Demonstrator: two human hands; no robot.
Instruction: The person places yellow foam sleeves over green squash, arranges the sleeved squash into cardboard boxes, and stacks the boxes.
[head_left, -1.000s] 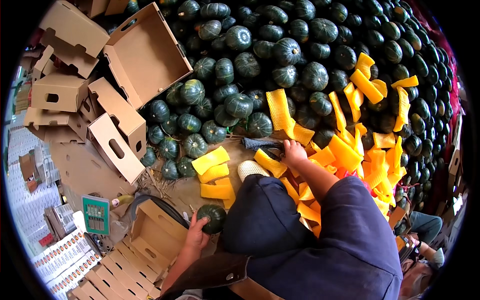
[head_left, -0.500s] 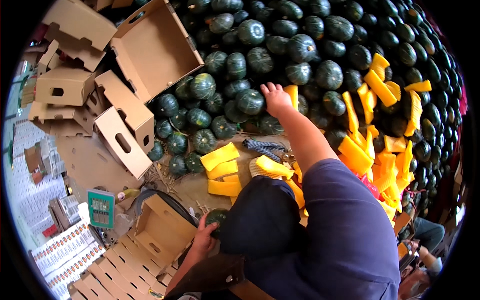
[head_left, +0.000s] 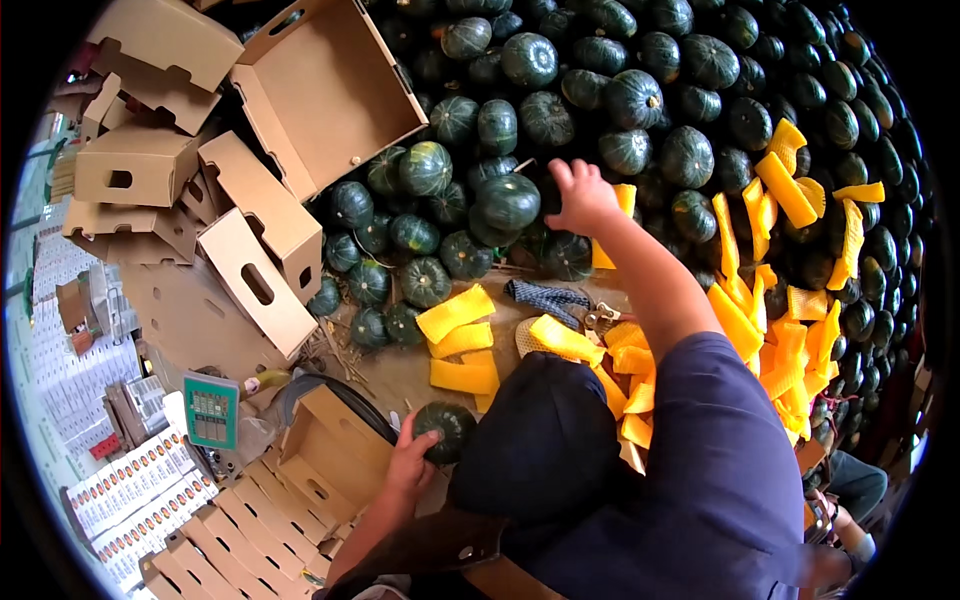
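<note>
My left hand (head_left: 412,455) is wrapped round the side of a dark green pumpkin (head_left: 447,430), low in the view beside my dark-clad knee. My right arm stretches forward to the heap. There my right hand (head_left: 584,196) hangs with its fingers spread and nothing in them. Just left of it sits another green pumpkin (head_left: 505,203), resting on others, a dark gap between it and my thumb. Behind my right wrist a yellow foam net sleeve (head_left: 614,226) shows in part.
Pumpkins (head_left: 632,100) are heaped across the far side and right. Yellow foam sleeves (head_left: 458,312) lie on the floor and the heap. An open cardboard box (head_left: 325,95) leans at the far left. A scale display (head_left: 210,412) and more boxes (head_left: 235,530) stand at the left.
The whole view has shifted slightly. My right hand has come away from the pumpkin, which has rolled a little left. The pumpkin in my left hand shows more fully.
</note>
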